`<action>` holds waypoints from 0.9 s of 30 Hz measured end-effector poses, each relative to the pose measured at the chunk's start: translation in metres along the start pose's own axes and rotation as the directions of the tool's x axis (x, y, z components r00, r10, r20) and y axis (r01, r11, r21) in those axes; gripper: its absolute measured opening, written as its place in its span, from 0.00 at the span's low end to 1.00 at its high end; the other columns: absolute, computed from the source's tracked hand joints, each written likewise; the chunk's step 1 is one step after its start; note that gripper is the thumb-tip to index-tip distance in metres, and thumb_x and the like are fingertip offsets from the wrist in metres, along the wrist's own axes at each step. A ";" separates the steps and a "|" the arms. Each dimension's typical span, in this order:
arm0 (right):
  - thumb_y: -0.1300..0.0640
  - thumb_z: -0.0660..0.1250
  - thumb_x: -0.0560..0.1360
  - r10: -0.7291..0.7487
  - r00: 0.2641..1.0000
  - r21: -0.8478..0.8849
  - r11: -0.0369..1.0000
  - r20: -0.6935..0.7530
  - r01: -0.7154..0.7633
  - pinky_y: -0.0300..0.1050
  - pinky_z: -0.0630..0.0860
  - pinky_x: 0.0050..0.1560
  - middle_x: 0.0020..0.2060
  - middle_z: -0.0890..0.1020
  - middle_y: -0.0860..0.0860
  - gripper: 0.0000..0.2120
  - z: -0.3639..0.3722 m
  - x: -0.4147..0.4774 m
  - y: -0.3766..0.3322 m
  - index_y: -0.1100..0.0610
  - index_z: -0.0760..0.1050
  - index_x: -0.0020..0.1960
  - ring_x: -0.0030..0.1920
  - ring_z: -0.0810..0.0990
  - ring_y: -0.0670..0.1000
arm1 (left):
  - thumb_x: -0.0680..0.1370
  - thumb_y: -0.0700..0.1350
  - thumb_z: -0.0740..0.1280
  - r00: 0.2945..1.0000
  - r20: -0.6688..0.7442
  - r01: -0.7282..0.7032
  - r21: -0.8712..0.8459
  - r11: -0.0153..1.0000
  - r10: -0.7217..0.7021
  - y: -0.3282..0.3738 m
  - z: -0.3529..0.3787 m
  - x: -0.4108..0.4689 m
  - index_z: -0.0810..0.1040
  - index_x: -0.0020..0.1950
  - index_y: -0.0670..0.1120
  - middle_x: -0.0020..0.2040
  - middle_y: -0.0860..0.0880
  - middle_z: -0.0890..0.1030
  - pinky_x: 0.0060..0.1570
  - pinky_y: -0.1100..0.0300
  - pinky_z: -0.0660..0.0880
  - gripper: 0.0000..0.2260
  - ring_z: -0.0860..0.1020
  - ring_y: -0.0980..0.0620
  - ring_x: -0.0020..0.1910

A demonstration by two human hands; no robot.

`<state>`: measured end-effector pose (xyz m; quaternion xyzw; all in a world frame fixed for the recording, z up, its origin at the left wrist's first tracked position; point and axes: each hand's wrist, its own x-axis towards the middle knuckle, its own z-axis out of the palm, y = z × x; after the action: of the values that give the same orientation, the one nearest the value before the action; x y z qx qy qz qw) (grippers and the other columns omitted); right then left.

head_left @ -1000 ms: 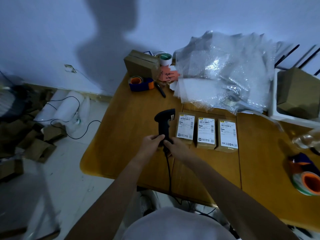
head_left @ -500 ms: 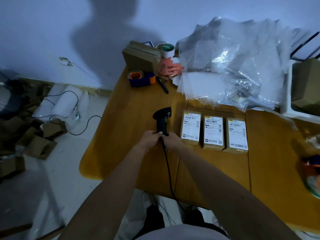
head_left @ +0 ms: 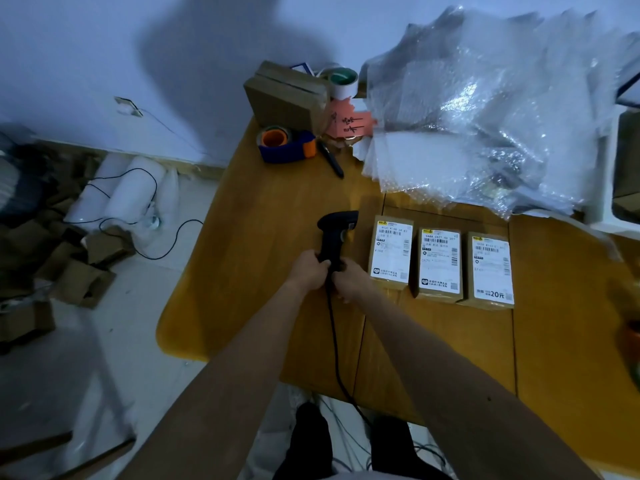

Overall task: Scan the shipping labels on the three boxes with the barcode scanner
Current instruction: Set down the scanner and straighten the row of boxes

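A black barcode scanner (head_left: 333,232) stands over the wooden table (head_left: 256,271), its head turned to the right and its cable (head_left: 335,348) trailing off the near edge. My left hand (head_left: 309,270) and my right hand (head_left: 348,280) both grip its handle from either side. Just right of the scanner lie three small cardboard boxes in a row, each with a white shipping label facing up: the left box (head_left: 391,252), the middle box (head_left: 439,263) and the right box (head_left: 490,270). The scanner head is beside the left box, not touching it.
At the table's far side sit a blue and orange tape dispenser (head_left: 285,145), a black pen (head_left: 330,159), a brown carton (head_left: 287,97), a tape roll (head_left: 343,83), a pink note (head_left: 349,123) and a heap of bubble wrap bags (head_left: 485,109). Cardboard scraps (head_left: 83,268) and cables litter the floor at left.
The view has shifted, so the table and boxes sit further right and lower in frame. Both hands stay on the scanner handle beside the left box.
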<state>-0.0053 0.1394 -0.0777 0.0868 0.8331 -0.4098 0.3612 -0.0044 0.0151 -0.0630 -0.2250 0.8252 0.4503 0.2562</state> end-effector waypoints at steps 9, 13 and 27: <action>0.47 0.58 0.82 -0.018 0.998 -0.142 0.990 -0.055 0.010 0.58 0.80 0.55 0.56 0.81 0.57 0.21 0.010 -0.002 0.002 0.52 0.66 0.73 0.52 0.82 0.60 | 0.81 0.37 0.62 0.986 -0.151 -0.048 0.101 0.994 0.063 -0.004 0.015 -0.002 0.78 0.56 0.40 0.50 0.43 0.81 0.34 0.58 0.71 0.07 0.78 0.46 0.45; 0.47 0.60 0.80 -0.016 0.998 -0.098 0.995 -0.068 0.010 0.58 0.82 0.52 0.54 0.83 0.58 0.22 0.013 0.001 0.000 0.52 0.66 0.72 0.50 0.84 0.61 | 0.79 0.35 0.62 0.984 -0.152 -0.077 0.116 0.990 0.094 0.002 0.014 -0.006 0.78 0.50 0.40 0.49 0.41 0.81 0.44 0.53 0.76 0.06 0.77 0.45 0.45; 0.54 0.62 0.80 -0.070 0.998 0.043 0.997 0.004 0.070 0.55 0.83 0.45 0.56 0.81 0.62 0.27 -0.026 -0.023 -0.018 0.54 0.59 0.77 0.50 0.85 0.64 | 0.83 0.49 0.64 0.974 -0.181 -0.123 0.099 0.987 0.139 0.003 -0.021 -0.026 0.75 0.68 0.43 0.58 0.47 0.77 0.38 0.63 0.70 0.16 0.76 0.54 0.45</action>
<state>-0.0105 0.1506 -0.0404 0.0642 0.8258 -0.4400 0.3469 0.0090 0.0018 -0.0348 -0.1999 0.8775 0.4067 0.1567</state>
